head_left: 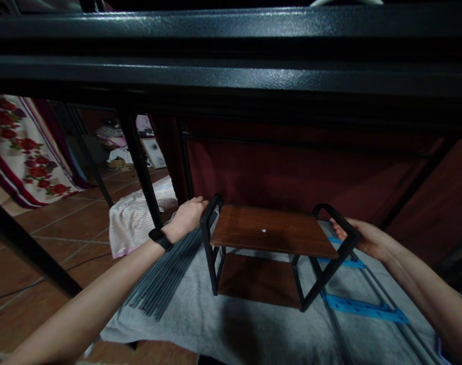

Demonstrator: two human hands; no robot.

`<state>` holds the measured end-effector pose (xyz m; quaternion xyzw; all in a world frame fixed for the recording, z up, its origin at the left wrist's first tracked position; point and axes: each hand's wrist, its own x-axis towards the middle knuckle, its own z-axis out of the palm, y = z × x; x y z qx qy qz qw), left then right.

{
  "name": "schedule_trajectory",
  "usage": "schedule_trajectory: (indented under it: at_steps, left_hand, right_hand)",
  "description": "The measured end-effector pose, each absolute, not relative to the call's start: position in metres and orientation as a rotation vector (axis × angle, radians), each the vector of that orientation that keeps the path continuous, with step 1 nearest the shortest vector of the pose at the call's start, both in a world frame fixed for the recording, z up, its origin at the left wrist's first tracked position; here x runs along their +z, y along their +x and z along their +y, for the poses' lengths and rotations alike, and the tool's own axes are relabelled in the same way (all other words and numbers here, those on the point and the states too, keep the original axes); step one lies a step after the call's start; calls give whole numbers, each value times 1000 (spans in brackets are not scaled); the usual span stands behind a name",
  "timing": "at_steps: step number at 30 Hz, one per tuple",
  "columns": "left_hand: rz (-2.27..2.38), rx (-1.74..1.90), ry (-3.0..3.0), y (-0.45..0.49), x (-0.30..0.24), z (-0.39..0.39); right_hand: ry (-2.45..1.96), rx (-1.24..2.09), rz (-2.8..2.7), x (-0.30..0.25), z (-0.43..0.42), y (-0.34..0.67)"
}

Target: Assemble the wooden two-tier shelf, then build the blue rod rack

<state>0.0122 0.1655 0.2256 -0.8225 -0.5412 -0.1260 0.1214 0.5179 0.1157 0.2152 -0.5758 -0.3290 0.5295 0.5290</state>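
Note:
A small two-tier rack with brown wooden shelves [272, 230] and black metal side frames stands on a grey cloth [231, 319] on the floor. My left hand [189, 215], with a black band on its wrist, is closed round the top of the rack's left frame [210, 213]. My right hand [362, 238] grips the top of the right frame [339, 220] from outside. A bundle of dark metal rods [168, 274] lies on the cloth just left of the rack, under my left forearm.
A thick black metal bar [231, 50] crosses the top of the view close to the camera, with black posts [140, 167] running down at left. Blue flat pieces [363, 306] and grey tubes lie right of the rack. A pink-white cloth [134, 220] and floral fabric [18, 147] lie left.

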Motion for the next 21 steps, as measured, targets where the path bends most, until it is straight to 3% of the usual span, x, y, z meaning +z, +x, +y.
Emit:
schedule_trajectory:
  at_steps: [9,21]
  left_hand:
    - [-1636,-523,-2510,3,220,176]
    - [-1637,-206,-2436,-3,221,180]
  right_hand:
    - [-1379,1324,-706,215,129,519]
    - [-1369,1367,-662,182,171,534]
